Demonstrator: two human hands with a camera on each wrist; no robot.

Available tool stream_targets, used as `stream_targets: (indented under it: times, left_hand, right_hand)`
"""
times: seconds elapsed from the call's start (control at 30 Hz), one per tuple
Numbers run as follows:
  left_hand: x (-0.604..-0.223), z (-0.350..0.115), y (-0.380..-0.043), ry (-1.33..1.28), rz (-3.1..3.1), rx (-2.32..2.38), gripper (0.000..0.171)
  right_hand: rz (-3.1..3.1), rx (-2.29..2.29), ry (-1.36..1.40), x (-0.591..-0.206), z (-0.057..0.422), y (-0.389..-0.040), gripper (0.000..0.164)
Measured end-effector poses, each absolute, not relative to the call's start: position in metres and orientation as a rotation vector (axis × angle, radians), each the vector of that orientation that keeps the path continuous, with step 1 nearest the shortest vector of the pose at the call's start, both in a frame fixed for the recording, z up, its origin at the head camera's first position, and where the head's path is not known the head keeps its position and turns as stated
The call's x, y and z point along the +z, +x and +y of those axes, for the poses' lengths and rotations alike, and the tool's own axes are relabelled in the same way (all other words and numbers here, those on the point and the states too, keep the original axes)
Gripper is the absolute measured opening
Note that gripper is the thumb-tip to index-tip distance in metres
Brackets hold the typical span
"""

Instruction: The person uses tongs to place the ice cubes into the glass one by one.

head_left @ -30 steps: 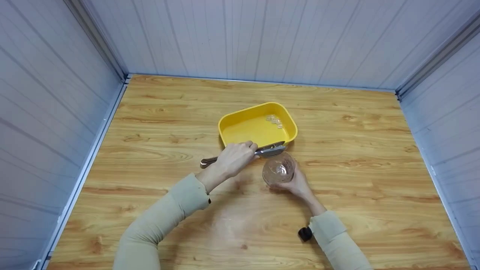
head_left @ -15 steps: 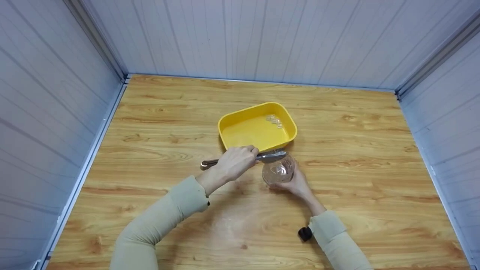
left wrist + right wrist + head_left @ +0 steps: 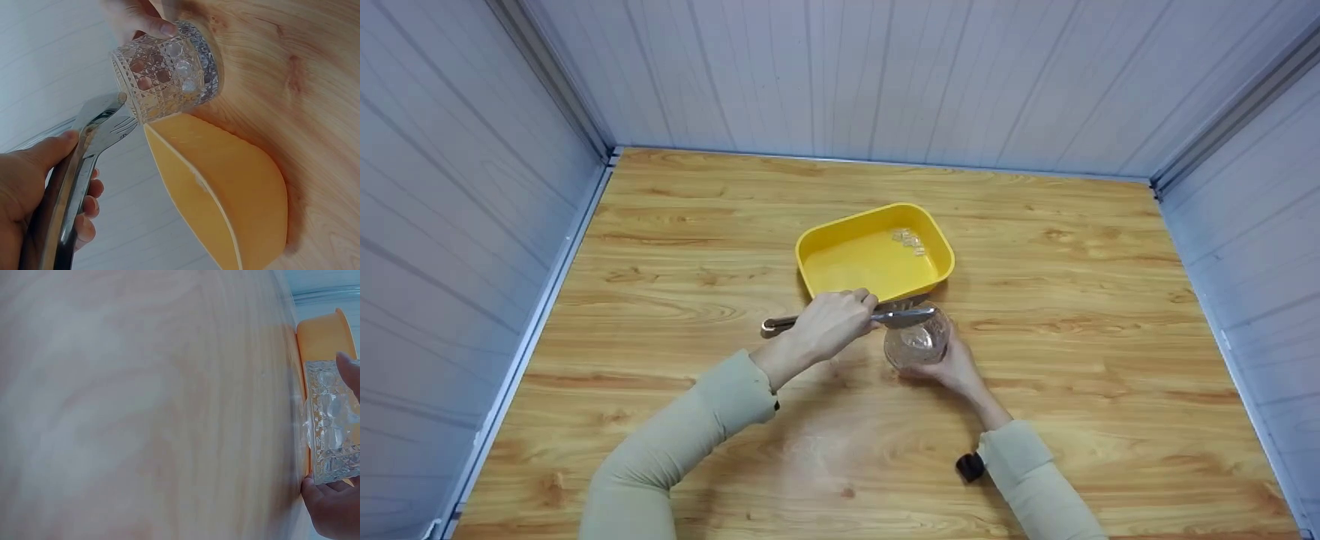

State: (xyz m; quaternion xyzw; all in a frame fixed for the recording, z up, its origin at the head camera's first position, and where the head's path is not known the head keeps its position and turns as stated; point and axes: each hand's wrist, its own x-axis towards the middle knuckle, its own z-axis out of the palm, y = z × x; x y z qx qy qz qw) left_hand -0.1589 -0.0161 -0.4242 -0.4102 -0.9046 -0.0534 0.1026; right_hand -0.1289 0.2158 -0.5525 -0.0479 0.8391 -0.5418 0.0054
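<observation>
My left hand (image 3: 834, 324) grips a pair of metal tongs (image 3: 84, 152) around its arms, the handle end jutting out behind the palm. One tip is pronged like a fork and the other is flat; they stand slightly apart at the rim of a clear cut-glass tumbler (image 3: 163, 76), and no object shows between them. The tumbler stands upright on the table, and my right hand (image 3: 956, 367) holds it around the side, thumb and fingers on opposite walls in the right wrist view.
Just behind the tumbler is a yellow rectangular tub (image 3: 847, 225), close against it in the left wrist view. Several small clear cubes (image 3: 909, 242) lie in its back right corner. The wood-patterned table (image 3: 1072, 300) is enclosed by pale panel walls (image 3: 840, 82) at back and sides.
My left hand has lowered the tongs slightly toward me, their tips passing from the tub's front rim to over the tumbler's rim. The right hand and tumbler have stayed in place.
</observation>
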Motion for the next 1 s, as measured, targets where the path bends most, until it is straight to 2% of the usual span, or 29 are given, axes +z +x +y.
stream_targets:
  times: [0.5, 0.77, 1.0]
  left_hand:
    - [-0.422, -0.016, -0.167, -1.111, -2.704, -0.155, 0.031]
    - [-0.422, -0.017, -0.176, -1.018, -2.728, -0.155, 0.035]
    - [-0.423, -0.020, -0.184, -0.969, -2.776, -0.163, 0.037]
  right_hand:
    - [2.611, -1.691, -0.109, -0.552, 0.215, -0.129, 0.108]
    - [2.584, -1.717, -0.112, -0.549, 0.215, -0.128, 0.104]
    - [2.581, -1.712, -0.152, -0.519, 0.206, -0.118, 0.095]
